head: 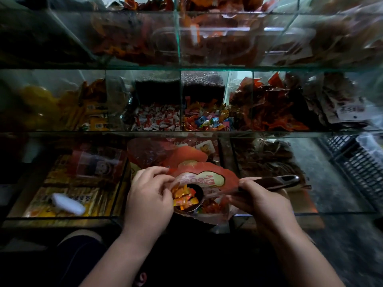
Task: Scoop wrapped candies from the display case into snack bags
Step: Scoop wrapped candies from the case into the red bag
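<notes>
A red snack bag [204, 178] with a white and yellow printed label is held open over the lowest glass shelf. My left hand [148, 193] pinches its left rim. My right hand [259, 200] grips the dark handle of a metal scoop [277, 181], and the scoop's bowl sits inside the bag mouth. The bowl holds orange and yellow wrapped candies [183, 194]. More wrapped candies show lower in the bag [209, 206]. On the middle shelf, one glass compartment holds red and white candies [157, 119] and the one to its right holds mixed coloured candies [205, 119].
The glass display case [180, 133] has three tiers of compartments with snack packets. A white scoop [68, 206] lies on yellow packets at lower left. A dark plastic crate [356, 162] stands at right. More red bags [165, 152] lie behind the held one.
</notes>
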`<state>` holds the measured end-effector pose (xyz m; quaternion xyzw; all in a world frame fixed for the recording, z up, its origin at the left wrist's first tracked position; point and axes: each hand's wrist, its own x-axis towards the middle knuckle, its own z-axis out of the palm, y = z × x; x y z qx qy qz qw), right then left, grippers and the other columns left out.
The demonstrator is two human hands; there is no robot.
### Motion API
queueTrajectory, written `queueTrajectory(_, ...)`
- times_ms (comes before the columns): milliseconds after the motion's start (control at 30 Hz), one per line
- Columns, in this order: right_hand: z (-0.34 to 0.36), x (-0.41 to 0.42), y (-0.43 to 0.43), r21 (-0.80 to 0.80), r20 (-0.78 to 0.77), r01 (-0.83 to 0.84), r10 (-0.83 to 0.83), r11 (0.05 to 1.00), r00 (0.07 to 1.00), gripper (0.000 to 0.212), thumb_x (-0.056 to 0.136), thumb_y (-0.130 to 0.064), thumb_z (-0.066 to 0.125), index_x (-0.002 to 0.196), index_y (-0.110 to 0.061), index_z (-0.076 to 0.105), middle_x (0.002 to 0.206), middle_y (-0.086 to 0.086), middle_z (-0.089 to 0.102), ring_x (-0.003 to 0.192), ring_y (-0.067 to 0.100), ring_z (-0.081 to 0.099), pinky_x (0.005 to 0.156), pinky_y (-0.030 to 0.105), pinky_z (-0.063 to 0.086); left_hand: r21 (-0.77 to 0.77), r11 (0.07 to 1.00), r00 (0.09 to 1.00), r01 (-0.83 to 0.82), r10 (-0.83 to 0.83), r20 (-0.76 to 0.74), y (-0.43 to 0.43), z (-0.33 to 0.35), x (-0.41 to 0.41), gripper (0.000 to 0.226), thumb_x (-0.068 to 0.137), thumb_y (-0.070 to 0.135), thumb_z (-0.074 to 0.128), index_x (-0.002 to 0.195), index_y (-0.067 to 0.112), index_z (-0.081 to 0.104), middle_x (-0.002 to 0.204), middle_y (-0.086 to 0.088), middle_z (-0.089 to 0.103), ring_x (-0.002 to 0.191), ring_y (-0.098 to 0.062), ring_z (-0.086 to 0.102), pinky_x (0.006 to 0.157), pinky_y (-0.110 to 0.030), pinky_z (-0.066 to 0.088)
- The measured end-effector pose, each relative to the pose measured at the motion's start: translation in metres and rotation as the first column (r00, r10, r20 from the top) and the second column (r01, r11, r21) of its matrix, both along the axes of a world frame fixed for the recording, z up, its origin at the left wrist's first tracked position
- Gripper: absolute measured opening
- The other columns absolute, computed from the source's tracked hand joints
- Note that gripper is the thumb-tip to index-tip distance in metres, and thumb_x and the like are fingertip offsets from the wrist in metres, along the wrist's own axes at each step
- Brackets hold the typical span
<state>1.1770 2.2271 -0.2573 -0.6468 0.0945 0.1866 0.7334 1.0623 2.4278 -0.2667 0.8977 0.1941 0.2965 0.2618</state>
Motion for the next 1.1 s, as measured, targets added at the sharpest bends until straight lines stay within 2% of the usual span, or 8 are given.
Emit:
queueTrajectory(100, 0.007, 0.002, -0.011, -0.005, 0.043, 0.003, -0.003, 1.000, 0.999, 0.017, 0.082, -0.001, 0.072, 0.068, -0.009, 0.078, 0.073, 0.021, 0.075, 0.077, 0.037, 0.077, 0.067, 0.039, 0.064, -0.011, 0.989, 0.980, 0.150, -0.147, 0.137, -0.011, 0.001, 0.004, 0.022, 0.080, -0.002, 0.064, 0.091, 0.013, 0.075, 0.099, 0.011, 0.065, 0.101, -0.004, 0.058, 0.091, -0.012, 0.043)
queueTrajectory(167, 0.012, 0.003, -0.018, -0.001, 0.059, 0.014, -0.014, 1.000, 0.998, 0.011, 0.081, -0.004, 0.075, 0.071, -0.009, 0.078, 0.074, 0.021, 0.075, 0.079, 0.037, 0.078, 0.068, 0.037, 0.063, -0.104, 0.967, 0.970, 0.233, -0.224, 0.095, -0.021, -0.001, 0.011, 0.022, 0.082, 0.006, 0.062, 0.097, 0.018, 0.073, 0.100, 0.015, 0.064, 0.100, -0.001, 0.061, 0.089, -0.015, 0.047)
queueTrajectory(333, 0.027, 0.000, -0.037, 0.099, 0.087, 0.008, -0.017, 0.995, 0.996, 0.014, 0.082, -0.002, 0.077, 0.070, -0.009, 0.076, 0.071, 0.017, 0.074, 0.080, 0.042, 0.077, 0.072, 0.041, 0.062, -0.153, 0.970, 0.864, 0.187, -0.237, -0.444, -0.028, -0.022, 0.035, 0.058, 0.095, 0.047, 0.057, 0.147, 0.028, 0.041, 0.145, 0.014, 0.041, 0.138, -0.010, 0.037, 0.112, -0.031, 0.037)
queueTrajectory(433, 0.038, -0.007, -0.042, 0.213, 0.082, -0.046, 0.029, 0.976, 0.996, 0.011, 0.065, 0.001, 0.081, 0.071, -0.006, 0.076, 0.074, 0.020, 0.075, 0.081, 0.045, 0.076, 0.073, 0.042, 0.062, -0.173, 0.969, 0.790, 0.175, -0.243, -0.562, -0.026, -0.028, 0.045, 0.068, 0.098, 0.061, 0.041, 0.156, 0.030, 0.025, 0.163, 0.005, 0.020, 0.151, -0.016, 0.014, 0.122, -0.042, 0.023)
queueTrajectory(633, 0.054, -0.016, -0.043, 0.281, 0.069, -0.061, 0.043, 0.958, 0.997, 0.035, 0.046, -0.001, 0.082, 0.080, 0.000, 0.074, 0.082, 0.035, 0.071, 0.084, 0.053, 0.073, 0.079, 0.047, 0.063, -0.137, 0.978, 0.930, 0.155, -0.191, -0.313, -0.029, -0.031, 0.037, 0.065, 0.098, 0.062, 0.025, 0.152, 0.028, 0.039, 0.158, 0.011, 0.030, 0.149, -0.008, 0.017, 0.122, -0.035, 0.019)
queueTrajectory(800, 0.064, -0.020, -0.040, 0.361, 0.053, -0.034, 0.016, 0.932, 0.998, 0.030, 0.056, 0.004, 0.071, 0.085, 0.004, 0.064, 0.077, 0.027, 0.072, 0.082, 0.051, 0.074, 0.075, 0.044, 0.064, -0.046, 0.992, 0.984, 0.120, -0.125, -0.126, -0.026, -0.020, 0.046, 0.040, 0.103, 0.033, 0.047, 0.139, 0.019, 0.056, 0.147, 0.005, 0.048, 0.143, -0.013, 0.033, 0.121, -0.041, 0.025)
queueTrajectory(933, 0.076, -0.015, -0.033, 0.418, 0.058, 0.018, -0.046, 0.908, 0.997, 0.027, 0.061, 0.003, 0.069, 0.087, 0.002, 0.062, 0.072, 0.020, 0.073, 0.079, 0.044, 0.076, 0.076, 0.042, 0.064, -0.094, 0.985, 0.987, 0.144, -0.150, -0.056, -0.020, 0.005, 0.071, 0.045, 0.096, 0.034, 0.050, 0.138, 0.018, 0.056, 0.144, 0.001, 0.051, 0.139, -0.017, 0.039, 0.116, -0.051, 0.035)
queueTrajectory(1100, 0.086, 0.012, -0.007, 0.500, 0.000, 0.127, -0.147, 0.857, 0.989, 0.010, 0.090, 0.010, 0.059, 0.093, 0.000, 0.060, 0.065, 0.008, 0.073, 0.077, 0.030, 0.078, 0.081, 0.040, 0.063, -0.198, 0.963, 0.982, 0.183, -0.171, 0.079, -0.003, 0.042, 0.114, 0.056, 0.096, 0.033, 0.059, 0.148, 0.019, 0.043, 0.151, 0.001, 0.041, 0.141, -0.017, 0.037, 0.115, -0.046, 0.038)
